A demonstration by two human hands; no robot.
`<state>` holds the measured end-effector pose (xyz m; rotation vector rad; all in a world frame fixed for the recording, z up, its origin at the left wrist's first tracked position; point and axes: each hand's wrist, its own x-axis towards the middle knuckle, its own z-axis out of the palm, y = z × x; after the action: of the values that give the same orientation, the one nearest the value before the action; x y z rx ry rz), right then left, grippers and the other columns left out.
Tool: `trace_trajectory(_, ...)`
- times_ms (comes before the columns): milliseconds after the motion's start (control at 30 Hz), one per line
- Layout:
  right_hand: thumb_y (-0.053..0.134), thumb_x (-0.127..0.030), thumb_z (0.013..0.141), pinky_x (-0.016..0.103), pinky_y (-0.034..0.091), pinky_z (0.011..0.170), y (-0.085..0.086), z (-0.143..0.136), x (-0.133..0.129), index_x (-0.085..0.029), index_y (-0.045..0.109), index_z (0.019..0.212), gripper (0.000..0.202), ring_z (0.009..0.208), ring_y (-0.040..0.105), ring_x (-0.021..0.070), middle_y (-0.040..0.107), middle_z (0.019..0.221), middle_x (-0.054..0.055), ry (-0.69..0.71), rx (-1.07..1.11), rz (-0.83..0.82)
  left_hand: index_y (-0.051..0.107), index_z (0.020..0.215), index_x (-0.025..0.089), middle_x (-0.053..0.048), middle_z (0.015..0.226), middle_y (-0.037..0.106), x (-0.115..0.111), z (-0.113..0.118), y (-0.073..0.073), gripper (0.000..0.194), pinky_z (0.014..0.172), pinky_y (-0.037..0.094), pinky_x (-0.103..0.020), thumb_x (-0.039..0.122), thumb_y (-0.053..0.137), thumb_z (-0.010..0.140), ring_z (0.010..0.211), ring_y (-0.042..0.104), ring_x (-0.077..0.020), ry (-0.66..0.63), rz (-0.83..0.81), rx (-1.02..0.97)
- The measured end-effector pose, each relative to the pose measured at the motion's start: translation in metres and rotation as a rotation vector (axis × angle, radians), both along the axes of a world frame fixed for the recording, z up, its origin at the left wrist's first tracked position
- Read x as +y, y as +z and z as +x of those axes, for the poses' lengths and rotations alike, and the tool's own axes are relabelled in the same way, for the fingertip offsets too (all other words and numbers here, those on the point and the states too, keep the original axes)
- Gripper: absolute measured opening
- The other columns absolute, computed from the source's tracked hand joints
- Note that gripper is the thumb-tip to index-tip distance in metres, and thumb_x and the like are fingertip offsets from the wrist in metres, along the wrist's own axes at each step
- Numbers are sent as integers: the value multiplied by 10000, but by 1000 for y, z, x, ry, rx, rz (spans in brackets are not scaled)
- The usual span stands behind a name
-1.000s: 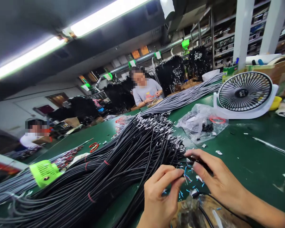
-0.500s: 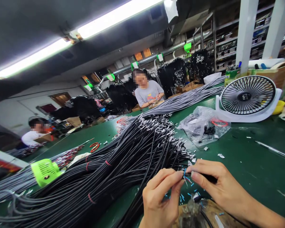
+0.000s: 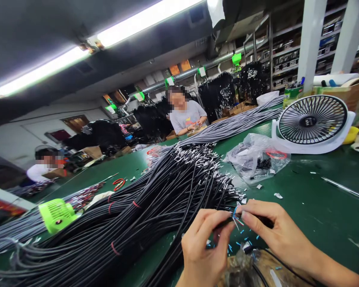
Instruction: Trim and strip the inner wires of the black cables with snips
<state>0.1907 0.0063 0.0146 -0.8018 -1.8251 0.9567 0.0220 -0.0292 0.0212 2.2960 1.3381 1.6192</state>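
Between my fingertips, thin blue, red and white wires (image 3: 237, 220) fan out from a cable end. My left hand (image 3: 204, 241) is closed in a pinch at the left of these wires, on a dark cable largely covered by the fingers. My right hand (image 3: 277, 229) pinches at the blue wire from the right, its thumb and index finger pressed together. Something black shows under its palm, but I cannot make out what it is. Left of my hands lies a thick bundle of black cables (image 3: 143, 215) with white-tipped ends. Small blue wire offcuts lie below the wires.
A white desk fan (image 3: 309, 121) stands at the right, near a clear plastic bag (image 3: 257, 157) and a pen (image 3: 345, 189). Grey cables (image 3: 236, 125) stretch across the green table (image 3: 314, 215). A green fan (image 3: 58, 215) sits at left. Two people work beyond.
Both hands have shifted slightly right. The blue wire now stands more to the right at my right fingertips, and the other wires below it lie at a different angle.
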Motion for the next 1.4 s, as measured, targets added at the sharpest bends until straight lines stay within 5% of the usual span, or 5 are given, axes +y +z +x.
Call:
trace_trajectory(500,509,-240,881,271,486,619,-8,-4,-6,-198,704,955,213,715,633,176,683,802,52,-143,-13,254,477,565,154,81,379,353,-3,8,8,444,308,219,-142,521,551,803,299,237,-21,-234,-851,-637)
trace_trajectory(800,526,-272,878,272,492,621,-3,-2,-1,-174,710,913,211,682,611,161,659,754,51,-188,11,172,633,737,169,-2,631,589,-6,5,-2,55,517,443,-194,209,650,770,558,563,-117,91,-271,-269)
trace_trajectory(1000,520,-245,885,282,483,629,-9,-2,-3,-194,695,967,200,698,619,163,665,784,48,-178,-20,243,638,765,152,-7,577,550,-8,2,3,140,424,381,-191,209,537,845,469,513,-105,43,-299,-138)
trace_trajectory(1233,524,-233,879,268,472,629,-9,-1,0,-207,686,930,171,680,611,150,665,779,31,-158,-19,261,584,658,129,79,391,341,-3,1,11,356,335,218,-166,441,555,827,318,244,-34,-242,-834,-552)
trace_trajectory(1400,564,-421,834,250,468,593,-5,2,4,-190,637,896,249,703,586,162,638,821,39,-95,73,8,681,726,148,0,565,551,-4,2,10,129,405,339,-183,259,642,778,447,463,-87,-65,-412,-340)
